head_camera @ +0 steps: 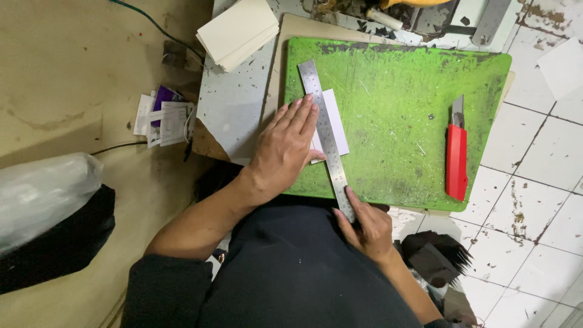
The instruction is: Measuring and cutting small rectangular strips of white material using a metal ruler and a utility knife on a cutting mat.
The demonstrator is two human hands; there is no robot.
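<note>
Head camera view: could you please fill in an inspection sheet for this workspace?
Surface: scratched green cutting mat on white tiled floor.
Job's things: steel ruler lies over a white paper strip.
Clutter: red utility knife on the mat; stack of cream card sheets; paper scraps.
Hands: left hand presses flat on ruler and strip; right hand holds the ruler's near end.
Cables: dark cable at the top left.
Surroundings: clear plastic bag.

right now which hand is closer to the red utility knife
Right. The right hand grips the steel ruler's near end, below-left of the red utility knife; the left hand presses farther left.
</note>
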